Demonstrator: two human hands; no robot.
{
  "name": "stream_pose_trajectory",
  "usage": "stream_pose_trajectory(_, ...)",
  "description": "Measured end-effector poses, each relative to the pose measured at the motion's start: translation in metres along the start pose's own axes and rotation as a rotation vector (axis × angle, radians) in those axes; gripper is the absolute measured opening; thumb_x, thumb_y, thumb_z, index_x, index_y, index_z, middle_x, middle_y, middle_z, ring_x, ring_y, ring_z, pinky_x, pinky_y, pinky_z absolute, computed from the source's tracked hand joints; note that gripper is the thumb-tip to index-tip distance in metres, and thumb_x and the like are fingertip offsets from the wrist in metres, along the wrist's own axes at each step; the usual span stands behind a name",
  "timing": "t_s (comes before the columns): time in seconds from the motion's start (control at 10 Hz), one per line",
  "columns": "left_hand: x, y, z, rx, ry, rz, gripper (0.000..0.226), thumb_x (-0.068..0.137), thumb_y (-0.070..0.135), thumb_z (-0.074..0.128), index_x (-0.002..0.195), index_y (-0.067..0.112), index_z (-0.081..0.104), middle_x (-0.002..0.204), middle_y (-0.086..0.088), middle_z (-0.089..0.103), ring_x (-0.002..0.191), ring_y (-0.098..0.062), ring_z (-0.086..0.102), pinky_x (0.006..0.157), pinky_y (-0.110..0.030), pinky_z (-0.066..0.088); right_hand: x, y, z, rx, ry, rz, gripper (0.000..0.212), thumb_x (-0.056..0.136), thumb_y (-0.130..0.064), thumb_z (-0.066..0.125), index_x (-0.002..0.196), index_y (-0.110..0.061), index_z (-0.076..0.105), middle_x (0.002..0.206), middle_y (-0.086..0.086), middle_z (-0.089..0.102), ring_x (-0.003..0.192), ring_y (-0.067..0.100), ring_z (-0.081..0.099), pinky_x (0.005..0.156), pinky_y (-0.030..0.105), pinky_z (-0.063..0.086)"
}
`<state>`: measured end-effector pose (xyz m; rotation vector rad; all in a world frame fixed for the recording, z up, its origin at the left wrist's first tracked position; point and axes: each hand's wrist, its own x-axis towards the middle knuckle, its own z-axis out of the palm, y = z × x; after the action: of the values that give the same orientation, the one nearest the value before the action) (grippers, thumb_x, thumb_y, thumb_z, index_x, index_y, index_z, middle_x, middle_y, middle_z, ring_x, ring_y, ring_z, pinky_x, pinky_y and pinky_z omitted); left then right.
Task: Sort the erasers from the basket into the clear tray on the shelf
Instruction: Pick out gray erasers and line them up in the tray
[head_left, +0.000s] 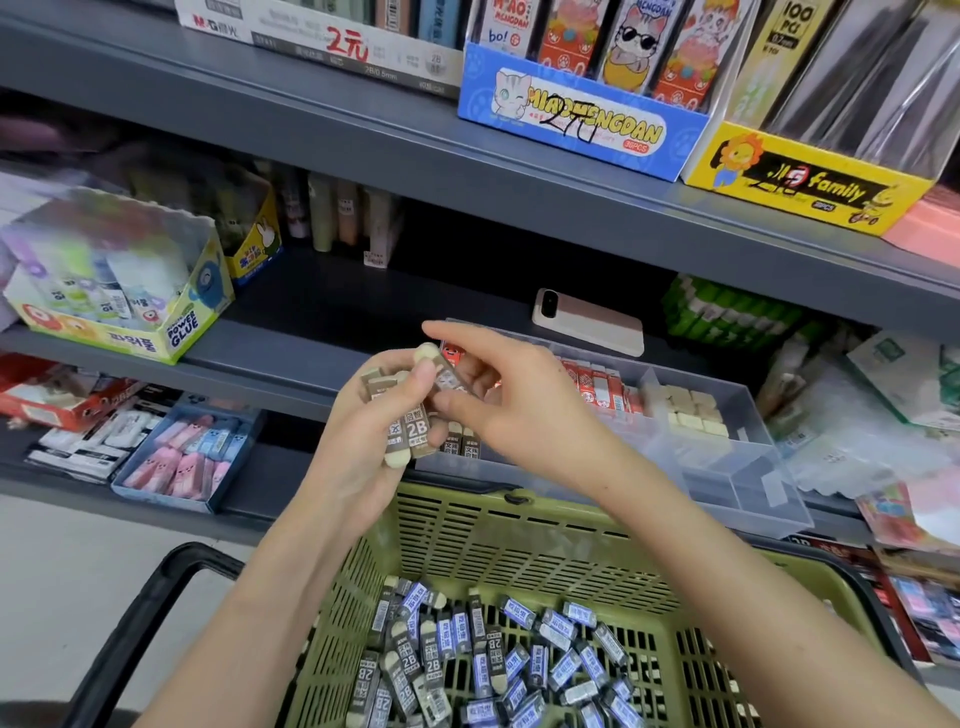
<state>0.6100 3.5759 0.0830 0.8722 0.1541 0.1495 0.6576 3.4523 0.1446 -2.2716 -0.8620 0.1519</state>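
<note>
Shop shelving (363, 130) is rising behind: left hand (358, 447) is gripping several erasers (410, 431), right hand (519, 410) is pinching one, seemingly needing a reach to the clear tray (753, 467) next.

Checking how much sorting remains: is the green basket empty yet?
Not empty. Dozens of sleeved erasers lie across the floor of the green basket.

Two slim forearms, the left forearm (270, 587) and the right forearm (727, 571), show uncovered along their whole visible length, from the bottom edge of the view to the wrists, the skin smooth. The left hand (374, 431) and the right hand (509, 410) are bare as well, with slender fingers. The thumbnail (423, 370) on the left hand is cut short and plain.
</note>
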Motion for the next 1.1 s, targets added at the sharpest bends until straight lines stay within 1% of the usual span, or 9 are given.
stream_pose_trajectory(0.1,0.001,-0.001,-0.001,-0.040,0.009,0.014,0.023,0.072,0.027,0.073,0.082,0.008,0.063,0.070,-0.006,0.063,0.062,-0.015,0.059,0.047,-0.022,0.046,0.003,0.009,-0.013,0.127,-0.018,0.100,0.030,0.075,-0.014,0.073,0.096,-0.032,0.064,0.077,-0.001,0.066,0.072,0.020,0.062,0.081,0.044,0.052)
stream_pose_trajectory(0.2,0.002,-0.001,-0.003,-0.102,0.045,0.014,0.016,0.077,0.024,0.066,0.080,0.010,0.061,0.066,-0.004,0.060,0.061,-0.015,0.058,0.047,-0.022,0.046,0.005,0.024,-0.024,0.085,0.050,0.168,0.017,0.071,-0.015,0.077,0.080,-0.022,0.064,0.073,-0.001,0.070,0.073,0.016,0.065,0.083,0.044,0.051)
stream_pose_trajectory(0.3,0.003,0.000,-0.006,-0.128,0.058,0.010,0.018,0.076,0.025,0.066,0.082,0.009,0.058,0.066,-0.003,0.059,0.061,-0.014,0.059,0.048,-0.021,0.047,0.001,0.037,-0.025,-0.052,0.033,0.213,0.010,0.069,-0.022,0.079,0.072,-0.025,0.070,0.071,-0.011,0.066,0.070,0.003,0.055,0.082,0.024,0.046)
stream_pose_trajectory(0.4,0.003,0.000,-0.008,-0.125,0.065,0.009,0.019,0.076,0.025,0.067,0.083,0.010,0.058,0.066,-0.003,0.059,0.061,-0.013,0.059,0.048,-0.022,0.047,-0.002,0.041,-0.023,-0.225,0.034,0.229,0.006,0.071,-0.029,0.077,0.072,-0.027,0.071,0.059,-0.018,0.057,0.066,-0.013,0.047,0.065,-0.007,0.023)
stream_pose_trajectory(0.5,0.004,-0.001,-0.009,-0.117,0.069,0.009,0.018,0.076,0.025,0.067,0.082,0.010,0.058,0.066,-0.003,0.059,0.061,-0.013,0.059,0.049,-0.022,0.047,-0.002,0.043,-0.021,-0.181,-0.026,0.270,0.007,0.073,-0.027,0.076,0.077,-0.026,0.071,0.058,-0.016,0.060,0.068,-0.008,0.056,0.064,0.006,0.037)
stream_pose_trajectory(0.6,0.005,-0.001,-0.010,-0.110,0.082,0.007,0.018,0.076,0.025,0.066,0.082,0.010,0.058,0.066,-0.002,0.059,0.061,-0.013,0.059,0.048,-0.022,0.047,-0.001,0.044,-0.014,-0.178,-0.051,0.280,0.011,0.076,-0.023,0.074,0.081,-0.027,0.066,0.064,-0.007,0.067,0.078,0.007,0.064,0.071,0.022,0.044)
stream_pose_trajectory(0.8,0.004,-0.001,-0.011,-0.109,0.074,0.017,0.017,0.075,0.024,0.068,0.081,0.011,0.059,0.066,-0.003,0.059,0.060,-0.013,0.059,0.049,-0.022,0.048,-0.001,0.046,-0.002,-0.231,-0.077,0.331,0.010,0.080,-0.024,0.072,0.076,-0.028,0.063,0.066,-0.012,0.066,0.080,0.008,0.063,0.077,0.027,0.048)
stream_pose_trajectory(1.0,0.006,-0.002,-0.011,-0.097,0.093,0.015,0.016,0.075,0.024,0.067,0.081,0.011,0.059,0.065,-0.002,0.059,0.060,-0.013,0.059,0.048,-0.022,0.047,0.004,0.047,-0.020,-0.196,-0.014,0.378,0.013,0.077,-0.021,0.073,0.070,-0.029,0.065,0.054,-0.020,0.061,0.073,-0.001,0.059,0.065,0.018,0.042)
stream_pose_trajectory(1.1,0.006,-0.002,-0.010,-0.096,0.098,0.010,0.017,0.075,0.023,0.067,0.082,0.010,0.059,0.065,-0.002,0.059,0.059,-0.013,0.059,0.048,-0.022,0.048,0.001,0.046,-0.011,-0.301,-0.077,0.350,0.009,0.079,-0.026,0.072,0.073,-0.029,0.066,0.070,-0.014,0.069,0.082,0.005,0.062,0.074,0.023,0.045)
